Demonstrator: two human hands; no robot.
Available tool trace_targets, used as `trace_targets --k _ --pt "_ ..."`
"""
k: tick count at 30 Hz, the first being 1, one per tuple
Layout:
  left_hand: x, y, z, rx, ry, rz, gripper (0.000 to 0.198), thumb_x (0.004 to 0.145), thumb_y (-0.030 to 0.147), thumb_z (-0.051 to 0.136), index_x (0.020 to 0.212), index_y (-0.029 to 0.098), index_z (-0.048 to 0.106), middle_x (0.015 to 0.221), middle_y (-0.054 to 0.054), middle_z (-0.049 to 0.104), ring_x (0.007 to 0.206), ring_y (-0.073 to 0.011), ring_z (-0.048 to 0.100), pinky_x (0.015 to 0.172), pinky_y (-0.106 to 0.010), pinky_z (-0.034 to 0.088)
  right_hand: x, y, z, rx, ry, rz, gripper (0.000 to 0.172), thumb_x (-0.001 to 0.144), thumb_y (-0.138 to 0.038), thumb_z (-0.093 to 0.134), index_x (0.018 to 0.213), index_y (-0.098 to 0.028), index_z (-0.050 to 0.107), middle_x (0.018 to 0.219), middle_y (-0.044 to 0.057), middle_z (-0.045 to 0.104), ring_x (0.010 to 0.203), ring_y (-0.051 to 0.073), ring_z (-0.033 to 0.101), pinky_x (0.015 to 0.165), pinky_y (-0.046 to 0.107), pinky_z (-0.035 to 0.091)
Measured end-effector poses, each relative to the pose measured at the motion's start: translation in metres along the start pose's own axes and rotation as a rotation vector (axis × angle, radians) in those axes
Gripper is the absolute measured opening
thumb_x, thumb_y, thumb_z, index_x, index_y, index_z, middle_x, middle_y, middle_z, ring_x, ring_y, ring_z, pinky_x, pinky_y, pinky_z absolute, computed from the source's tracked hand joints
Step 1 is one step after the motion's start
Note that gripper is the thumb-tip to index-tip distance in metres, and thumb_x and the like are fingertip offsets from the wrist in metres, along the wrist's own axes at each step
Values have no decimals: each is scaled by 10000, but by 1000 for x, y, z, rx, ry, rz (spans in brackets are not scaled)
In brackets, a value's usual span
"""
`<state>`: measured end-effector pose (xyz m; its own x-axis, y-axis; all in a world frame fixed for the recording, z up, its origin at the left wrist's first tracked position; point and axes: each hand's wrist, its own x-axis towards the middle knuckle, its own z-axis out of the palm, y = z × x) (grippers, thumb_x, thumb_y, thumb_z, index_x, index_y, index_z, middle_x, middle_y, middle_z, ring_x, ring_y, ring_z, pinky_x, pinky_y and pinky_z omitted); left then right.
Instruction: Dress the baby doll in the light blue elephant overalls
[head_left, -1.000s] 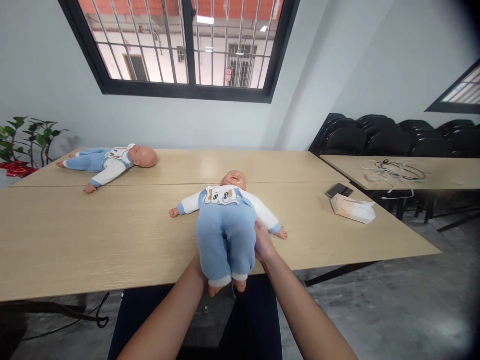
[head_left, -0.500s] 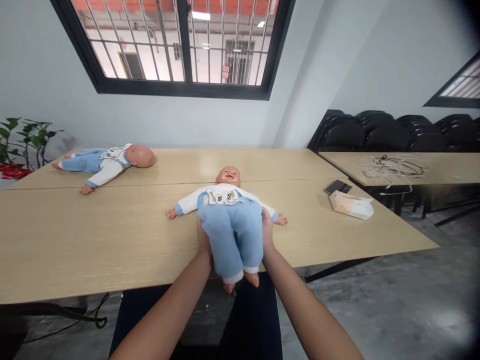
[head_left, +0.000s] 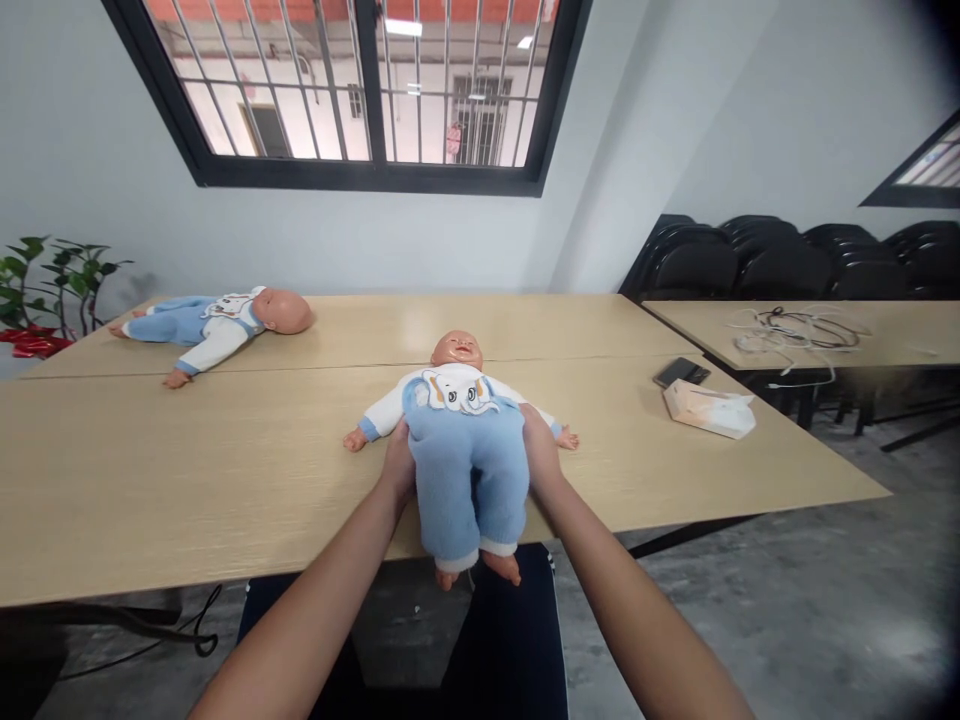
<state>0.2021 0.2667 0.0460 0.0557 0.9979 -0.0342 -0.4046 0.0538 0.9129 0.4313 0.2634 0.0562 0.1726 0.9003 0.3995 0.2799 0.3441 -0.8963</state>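
Observation:
A baby doll point(head_left: 463, 440) in blue fleece trousers and a white top lies on its back on the wooden table point(head_left: 187, 470), head away from me, feet hanging past the near edge. My left hand point(head_left: 397, 462) grips its left side at the waist. My right hand point(head_left: 538, 448) grips its other side. Both hands press against the blue trousers with the fingers partly hidden behind the doll.
A second doll point(head_left: 217, 325) in the same clothes lies at the far left of the table. A tissue pack point(head_left: 709, 408) and a dark phone point(head_left: 680, 372) lie at the right. Cables point(head_left: 795, 335) rest on a neighbouring table, black chairs point(head_left: 780, 265) behind it. A plant point(head_left: 45, 290) stands far left.
Both hands have slid up from the doll's legs to its waist, and the doll has shifted slightly farther onto the table.

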Motion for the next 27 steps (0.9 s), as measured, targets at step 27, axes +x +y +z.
trace_targets --k 27 --pt "27 2 -33 107 8 -133 308 671 363 816 843 187 630 760 -56 711 749 -221 658 747 -353 528 -3 30 11 -192 -31 126 257 914 -459 572 952 -227 676 915 42 721 857 234 633 826 371 482"
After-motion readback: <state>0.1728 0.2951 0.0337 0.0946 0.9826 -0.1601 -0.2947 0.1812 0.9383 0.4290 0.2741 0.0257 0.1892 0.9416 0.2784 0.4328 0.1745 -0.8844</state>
